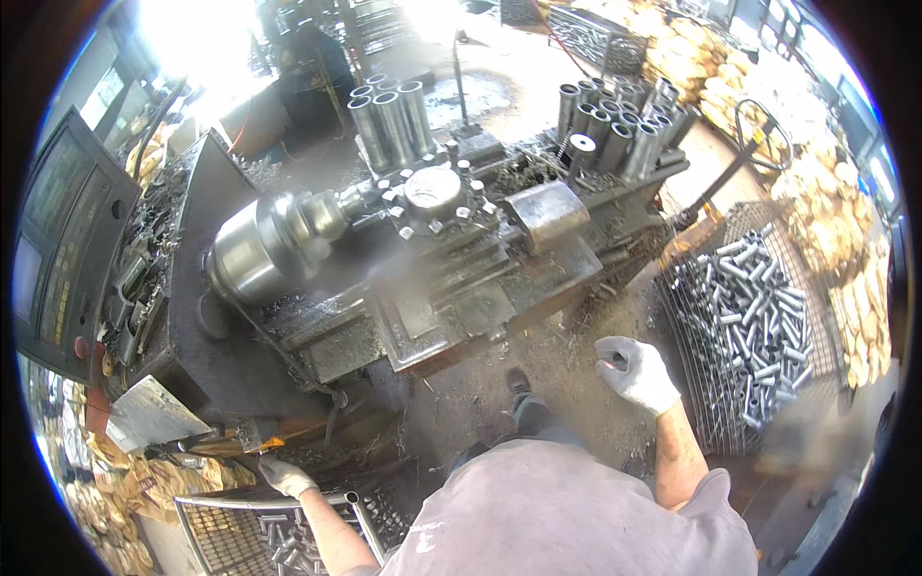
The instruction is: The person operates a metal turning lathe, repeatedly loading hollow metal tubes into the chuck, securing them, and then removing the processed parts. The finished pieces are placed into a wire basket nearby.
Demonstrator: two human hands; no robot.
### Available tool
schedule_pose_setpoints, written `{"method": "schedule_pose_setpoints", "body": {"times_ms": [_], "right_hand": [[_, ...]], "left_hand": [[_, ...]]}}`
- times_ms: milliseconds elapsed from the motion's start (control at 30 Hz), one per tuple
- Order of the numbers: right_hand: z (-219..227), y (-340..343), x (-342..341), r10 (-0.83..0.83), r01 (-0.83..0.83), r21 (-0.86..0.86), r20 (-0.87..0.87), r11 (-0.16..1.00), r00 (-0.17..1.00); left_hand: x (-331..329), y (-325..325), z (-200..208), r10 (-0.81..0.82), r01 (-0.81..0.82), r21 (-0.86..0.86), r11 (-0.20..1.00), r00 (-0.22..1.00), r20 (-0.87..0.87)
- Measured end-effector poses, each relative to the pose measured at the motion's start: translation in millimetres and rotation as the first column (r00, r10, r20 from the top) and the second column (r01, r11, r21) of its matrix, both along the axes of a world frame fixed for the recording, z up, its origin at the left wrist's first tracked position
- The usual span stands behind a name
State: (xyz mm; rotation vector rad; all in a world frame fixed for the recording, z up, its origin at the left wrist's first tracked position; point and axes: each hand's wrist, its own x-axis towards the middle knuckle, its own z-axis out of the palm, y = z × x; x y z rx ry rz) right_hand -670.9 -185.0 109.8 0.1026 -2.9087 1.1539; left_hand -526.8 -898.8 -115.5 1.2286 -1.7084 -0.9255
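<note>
My left hand, in a pale glove, is low on the left with its fingers drawn together. It is just below a small orange piece by the machine's lower corner; what the fingers hold, if anything, is hidden. Out to the right, my right hand, also gloved, is raised over the floor with its fingers curled in. I cannot make out what lies inside that curl. Ahead stands a greasy metal lathe with a shiny round chuck and a round tool turret carrying several square-ended holders.
Upright steel tubes stand in a left cluster and a right cluster behind the turret. A wire basket of short tubes is at right; another metal-framed basket is below my left hand. A control panel stands at left.
</note>
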Motion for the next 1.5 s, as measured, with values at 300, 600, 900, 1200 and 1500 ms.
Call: {"method": "schedule_pose_setpoints", "body": {"times_ms": [300, 600, 900, 1200, 1500], "right_hand": [[55.6, -58.9, -210.6, 0.379, -0.431, -0.074, -0.359, 0.900, 0.853], [130.7, -191.7, -454.2, 0.386, -0.347, 0.179, -0.283, 0.921, 0.878], [93.7, -224.3, -539.2, 0.238, -0.111, 0.473, -0.219, 0.874, 0.946], [224.5, -288.8, -311.1, 0.671, -0.229, 0.679, -0.509, 0.698, 0.539], [192.1, -323.6, -344.5, 0.875, -0.790, 0.378, -0.226, 0.483, 0.428]], "left_hand": [[-54.0, 147.1, 64.4, 0.192, 0.049, 0.596, 0.802, 0.923, -0.335], [-73.1, 245.0, 10.7, -0.058, 0.178, 0.669, 0.722, 0.978, -0.198], [-91.8, 221.1, -9.3, -0.436, 0.430, 0.439, 0.789, 0.895, -0.093], [-257.5, 239.9, 296.9, -0.804, 0.779, -0.329, 0.534, 0.588, 0.088], [-327.1, 191.6, 225.7, -0.599, 0.524, -0.375, 0.765, 0.793, -0.114]]}}
